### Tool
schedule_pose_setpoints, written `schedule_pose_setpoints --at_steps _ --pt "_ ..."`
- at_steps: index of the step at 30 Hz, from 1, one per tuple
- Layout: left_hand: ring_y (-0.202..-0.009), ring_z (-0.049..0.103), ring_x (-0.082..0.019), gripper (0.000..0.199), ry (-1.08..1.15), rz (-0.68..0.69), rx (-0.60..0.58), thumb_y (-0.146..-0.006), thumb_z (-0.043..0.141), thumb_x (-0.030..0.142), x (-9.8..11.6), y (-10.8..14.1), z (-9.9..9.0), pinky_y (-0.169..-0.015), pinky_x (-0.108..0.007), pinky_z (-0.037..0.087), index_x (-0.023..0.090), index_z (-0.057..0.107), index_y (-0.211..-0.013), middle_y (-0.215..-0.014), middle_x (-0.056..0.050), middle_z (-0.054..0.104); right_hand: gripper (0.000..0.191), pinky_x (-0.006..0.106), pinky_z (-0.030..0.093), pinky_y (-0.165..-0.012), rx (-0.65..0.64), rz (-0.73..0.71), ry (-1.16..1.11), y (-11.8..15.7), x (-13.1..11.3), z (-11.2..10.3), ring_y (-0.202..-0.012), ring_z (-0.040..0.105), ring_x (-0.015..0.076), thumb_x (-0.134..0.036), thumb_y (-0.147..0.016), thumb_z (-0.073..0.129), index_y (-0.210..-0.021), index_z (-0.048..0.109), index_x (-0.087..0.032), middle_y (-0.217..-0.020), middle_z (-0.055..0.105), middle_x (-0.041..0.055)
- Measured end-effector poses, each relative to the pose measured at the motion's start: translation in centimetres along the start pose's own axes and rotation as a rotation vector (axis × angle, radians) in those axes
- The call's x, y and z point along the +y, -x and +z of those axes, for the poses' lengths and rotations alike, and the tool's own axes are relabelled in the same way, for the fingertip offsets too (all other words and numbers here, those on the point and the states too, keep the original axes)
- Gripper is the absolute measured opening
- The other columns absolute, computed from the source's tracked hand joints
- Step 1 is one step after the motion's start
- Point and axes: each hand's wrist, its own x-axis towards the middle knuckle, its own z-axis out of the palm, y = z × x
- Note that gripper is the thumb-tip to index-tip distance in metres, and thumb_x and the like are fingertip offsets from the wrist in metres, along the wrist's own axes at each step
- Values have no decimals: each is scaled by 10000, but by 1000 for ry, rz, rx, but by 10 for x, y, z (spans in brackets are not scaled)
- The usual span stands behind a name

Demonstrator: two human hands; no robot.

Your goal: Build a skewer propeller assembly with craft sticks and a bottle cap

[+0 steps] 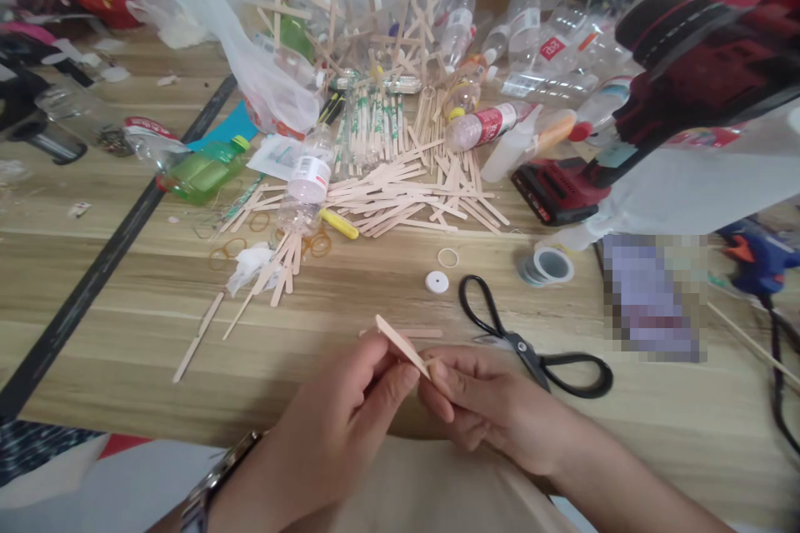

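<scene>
Both left hand and right hand pinch a wooden stick left of the scissors, apparently working its near end; the next move likely calls for steadiness

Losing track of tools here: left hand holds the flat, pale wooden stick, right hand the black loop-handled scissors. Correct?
Not quite: the head view shows the black loop-handled scissors lying on the wood-grain table beyond the right hand, not in it. The left hand does hold the flat, pale wooden stick.
</scene>
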Motion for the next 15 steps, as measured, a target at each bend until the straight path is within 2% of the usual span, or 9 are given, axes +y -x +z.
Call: schedule_pose_setpoints --at_steps 4,9,13,15 --pt "-622 487 -118 305 173 -51 -58 -983 448 348 2 1 -2 -584 -213 371 202 610 -771 -699 27 591 469 224 102 -410 -42 -43 32 -3 3 -1 -415 176 40 -586 -837 643 -659 496 -177 -485 273 -116" --pt "-467 234 -83 310 413 -204 -179 -935 505 439 4 -3 -6 -453 -221 195 194 555 -751 -531 88 373 479 230 112 -415 -66 -74 109 -6 1 -4 -418 225 41 -585 -823 658 -640 538 -158 -477 337 -98" --pt "-425 177 -72 384 512 -261 -216 -877 540 558 4 -6 -5 -437 -233 142 197 536 -745 -477 112 280 482 228 117 -423 -58 -94 118 -5 0 -2 -415 191 48 -602 -839 624 -657 553 -161 -450 287 -114" --pt "-432 184 -73 420 532 -269 -194 -868 536 594 3 -7 -2 -440 -233 143 196 520 -735 -478 110 277 480 221 144 -424 -5 -131 204 -3 -1 0 -422 221 52 -616 -864 577 -701 567 -165 -481 336 -99"
